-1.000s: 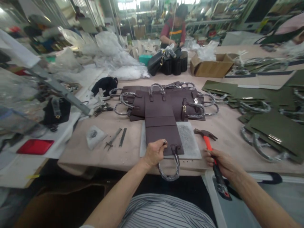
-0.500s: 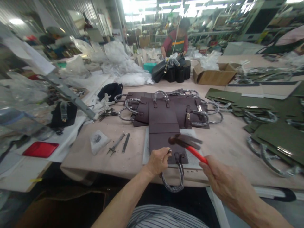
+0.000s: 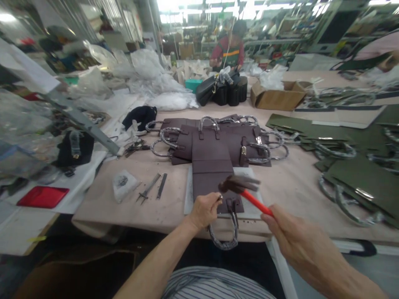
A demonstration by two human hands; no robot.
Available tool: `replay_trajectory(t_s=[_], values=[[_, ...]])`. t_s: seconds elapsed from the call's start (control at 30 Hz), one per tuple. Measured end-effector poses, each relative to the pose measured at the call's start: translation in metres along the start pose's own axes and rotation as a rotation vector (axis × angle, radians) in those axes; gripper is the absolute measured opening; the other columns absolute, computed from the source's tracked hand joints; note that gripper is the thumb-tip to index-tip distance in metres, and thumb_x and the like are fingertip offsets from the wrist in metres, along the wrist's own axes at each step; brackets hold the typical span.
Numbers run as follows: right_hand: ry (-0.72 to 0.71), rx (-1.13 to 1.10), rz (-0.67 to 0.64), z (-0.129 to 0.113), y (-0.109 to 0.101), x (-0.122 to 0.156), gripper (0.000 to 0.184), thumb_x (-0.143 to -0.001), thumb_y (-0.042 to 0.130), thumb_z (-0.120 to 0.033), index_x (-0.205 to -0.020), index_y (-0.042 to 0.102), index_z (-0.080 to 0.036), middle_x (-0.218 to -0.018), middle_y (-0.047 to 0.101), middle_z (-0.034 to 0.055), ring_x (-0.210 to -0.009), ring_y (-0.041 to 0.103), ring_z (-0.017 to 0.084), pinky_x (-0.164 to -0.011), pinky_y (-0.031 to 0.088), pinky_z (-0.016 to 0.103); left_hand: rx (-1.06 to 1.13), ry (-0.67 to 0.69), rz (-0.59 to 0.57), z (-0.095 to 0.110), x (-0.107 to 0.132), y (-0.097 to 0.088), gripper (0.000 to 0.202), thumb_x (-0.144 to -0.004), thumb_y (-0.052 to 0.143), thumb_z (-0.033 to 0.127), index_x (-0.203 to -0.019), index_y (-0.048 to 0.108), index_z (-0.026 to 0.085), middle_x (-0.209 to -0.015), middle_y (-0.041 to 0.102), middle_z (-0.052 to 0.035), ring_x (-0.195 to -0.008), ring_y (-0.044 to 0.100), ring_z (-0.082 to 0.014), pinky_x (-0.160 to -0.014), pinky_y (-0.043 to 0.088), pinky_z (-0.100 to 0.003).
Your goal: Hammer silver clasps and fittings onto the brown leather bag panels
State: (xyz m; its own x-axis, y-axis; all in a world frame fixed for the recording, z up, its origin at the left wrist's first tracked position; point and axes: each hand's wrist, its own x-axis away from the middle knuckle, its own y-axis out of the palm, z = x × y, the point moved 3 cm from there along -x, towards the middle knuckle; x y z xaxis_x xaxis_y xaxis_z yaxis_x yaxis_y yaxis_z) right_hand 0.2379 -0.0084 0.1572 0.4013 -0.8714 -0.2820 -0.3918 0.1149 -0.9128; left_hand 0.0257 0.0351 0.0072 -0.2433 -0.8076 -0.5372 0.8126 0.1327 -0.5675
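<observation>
My right hand (image 3: pixel 289 228) is closed around the red handle of a claw hammer (image 3: pixel 238 185). The hammer head hangs just above my left hand (image 3: pixel 203 211). That hand is pinched around a short metal piece like a punch (image 3: pixel 220 197), mostly hidden by the fingers. Below it lies a dark brown leather bag panel (image 3: pixel 212 167), on a pale board (image 3: pixel 188 195). From the panel's near end, a plastic-wrapped bag handle (image 3: pixel 225 246) loops over the table edge. The punch's lower tip is hidden.
More brown bag panels (image 3: pixel 182 143) are stacked behind. Green panels (image 3: pixel 352 178) lie at right. A caliper (image 3: pixel 149 189), a flat metal strip (image 3: pixel 161 186) and a small plastic bag (image 3: pixel 123 185) are at left. A cardboard box (image 3: pixel 277 97) and black bags (image 3: pixel 222 91) stand farther back, near a co-worker (image 3: pixel 229 52).
The hammer head has come down slightly closer to the piece in my left hand. My view has turned a little to the right, and both hands keep their grips.
</observation>
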Motion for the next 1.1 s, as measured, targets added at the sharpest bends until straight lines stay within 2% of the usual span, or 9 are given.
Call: replay_trajectory(t_s=[0.13,0.27,0.4,0.53,0.63,0.73,0.8,0.93,1.1], values=[[0.137,-0.011,0.171,0.001,-0.005,0.002,0.046,-0.105,0.024,-0.056,-0.079,0.047,-0.026,-0.050,0.049,-0.0008,-0.040,0.043,0.015,-0.046,0.025,0.030,-0.007,-0.015,-0.007,-0.001,0.001,-0.001,0.014,-0.095,0.051,0.017,-0.099,0.065,0.018,-0.087,0.074,-0.0071,-0.079,0.074,-0.0189,-0.074,0.059,-0.027],[0.117,-0.036,-0.192,0.013,0.021,0.006,0.047,-0.103,0.025,-0.056,-0.074,0.045,-0.025,-0.048,0.050,-0.0006,-0.035,0.036,0.014,-0.048,0.012,0.033,0.006,-0.043,-0.039,0.000,0.000,-0.001,0.016,-0.096,0.049,0.017,-0.096,0.065,0.018,-0.079,0.072,-0.0052,-0.069,0.071,-0.0172,-0.066,0.057,-0.025],[0.329,-0.167,-0.187,0.053,0.028,0.008,0.041,-0.097,0.036,-0.057,-0.073,0.045,-0.025,-0.051,0.049,-0.0015,-0.043,0.042,0.015,-0.049,0.023,0.030,0.044,-0.051,-0.037,0.003,-0.001,-0.004,0.015,-0.096,0.050,0.017,-0.097,0.065,0.018,-0.085,0.073,-0.0059,-0.075,0.072,-0.0168,-0.073,0.058,-0.026],[0.693,-0.447,-0.226,0.104,0.047,0.016,0.040,-0.092,0.038,-0.057,-0.072,0.047,-0.023,-0.054,0.047,-0.0019,-0.044,0.042,0.014,-0.043,0.030,0.026,0.073,-0.068,-0.064,0.004,-0.003,-0.007,0.014,-0.097,0.051,0.018,-0.098,0.066,0.018,-0.088,0.074,-0.0069,-0.078,0.073,-0.0174,-0.075,0.059,-0.027],[0.803,-0.374,-0.203,0.138,0.066,0.021,0.035,-0.093,0.037,-0.048,-0.073,0.050,-0.022,-0.054,0.048,-0.0011,-0.042,0.041,0.014,-0.041,0.032,0.025,0.115,-0.086,-0.083,0.005,-0.004,-0.010,0.015,-0.098,0.052,0.019,-0.103,0.067,0.018,-0.094,0.076,-0.0073,-0.083,0.074,-0.0175,-0.079,0.060,-0.027],[0.748,-0.200,-0.148,0.154,0.078,0.019,0.029,-0.091,0.045,-0.040,-0.069,0.050,-0.021,-0.059,0.051,0.0046,-0.053,0.047,0.018,-0.051,0.038,0.030,0.166,-0.117,-0.108,0.005,-0.006,-0.013,0.018,-0.098,0.053,0.019,-0.108,0.068,0.018,-0.101,0.076,-0.0076,-0.091,0.074,-0.0176,-0.085,0.060,-0.028],[0.673,-0.123,-0.087,0.150,0.084,0.012,0.023,-0.090,0.050,-0.037,-0.078,0.058,-0.019,-0.078,0.060,0.0128,-0.069,0.055,0.024,-0.063,0.044,0.037,0.181,-0.143,-0.137,0.005,-0.008,-0.014,0.017,-0.097,0.054,0.019,-0.107,0.069,0.018,-0.101,0.076,-0.0071,-0.093,0.073,-0.0177,-0.087,0.059,-0.028],[0.259,-0.028,0.080,0.108,0.104,-0.013,0.034,-0.097,0.046,-0.034,-0.117,0.062,-0.012,-0.123,0.059,0.0215,-0.111,0.056,0.034,-0.093,0.047,0.049,0.165,-0.158,-0.168,0.005,-0.010,-0.016,0.016,-0.097,0.054,0.019,-0.100,0.069,0.019,-0.097,0.076,-0.0068,-0.091,0.073,-0.0177,-0.086,0.059,-0.028],[0.043,-0.009,0.068,0.059,0.139,-0.029,0.039,-0.102,0.040,-0.031,-0.129,0.062,-0.014,-0.130,0.058,0.0166,-0.121,0.051,0.031,-0.105,0.040,0.049,0.132,-0.218,-0.125,0.006,-0.008,-0.014,0.018,-0.098,0.053,0.021,-0.095,0.070,0.019,-0.091,0.076,-0.0054,-0.083,0.072,-0.0165,-0.080,0.059,-0.027]])
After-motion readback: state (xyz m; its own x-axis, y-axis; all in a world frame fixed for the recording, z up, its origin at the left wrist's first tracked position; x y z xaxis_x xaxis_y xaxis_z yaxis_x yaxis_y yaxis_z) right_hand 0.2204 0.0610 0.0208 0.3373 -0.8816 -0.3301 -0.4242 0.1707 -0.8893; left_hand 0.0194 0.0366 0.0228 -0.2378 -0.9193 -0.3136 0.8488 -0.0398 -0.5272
